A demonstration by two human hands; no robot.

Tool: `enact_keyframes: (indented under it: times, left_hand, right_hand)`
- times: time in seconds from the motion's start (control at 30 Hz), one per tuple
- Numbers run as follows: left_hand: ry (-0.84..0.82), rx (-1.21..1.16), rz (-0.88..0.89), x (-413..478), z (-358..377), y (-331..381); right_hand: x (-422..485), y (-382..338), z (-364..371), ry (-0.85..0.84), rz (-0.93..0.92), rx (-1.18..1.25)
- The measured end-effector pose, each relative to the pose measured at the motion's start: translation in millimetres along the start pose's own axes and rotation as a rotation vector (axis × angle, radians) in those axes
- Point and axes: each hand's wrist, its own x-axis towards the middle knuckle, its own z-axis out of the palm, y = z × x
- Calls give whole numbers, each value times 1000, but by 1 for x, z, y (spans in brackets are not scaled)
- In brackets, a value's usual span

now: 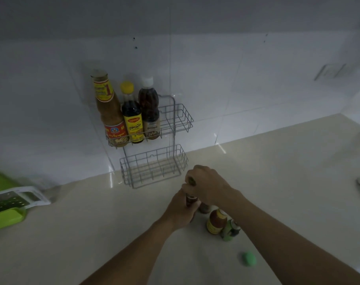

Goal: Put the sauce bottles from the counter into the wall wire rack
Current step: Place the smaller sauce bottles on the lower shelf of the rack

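Head view: both hands grip one sauce bottle point(191, 199) standing on the counter point(113, 233), left hand point(182, 210) clenched around its body, right hand point(205, 185) over what seems a green cap. Three bottles point(131, 112) fill the wire rack's point(175, 122) upper basket.

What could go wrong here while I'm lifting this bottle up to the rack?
The right arm passes just above the orange sauce bottle and green bottle; lifting could topple them. The upper shelf has space only right of the three bottles, so a crowded placement might knock one.
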Motion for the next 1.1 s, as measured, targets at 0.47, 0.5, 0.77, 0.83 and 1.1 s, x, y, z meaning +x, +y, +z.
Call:
enact_keyframes:
  times: [0.47,0.5,0.77,0.83,1.1]
  left_hand:
    - [698,-19,65,-24,-43,58]
    - [711,5,51,-26,-44,57]
    - [510,-132,148,-45,-73,62]
    - [505,-121,118,-53,-69,60]
    - [501,-180,57,-76,-59,58]
  right_hand:
    - [23,-54,-76,377,-258,-297]
    - [26,-57,-77,324,-216,-313]
    - [17,-64,-84,344,-506,-146]
    - [12,-70,-79,334,-412,-243]
    - [2,-71,-63,322,-423,-178]
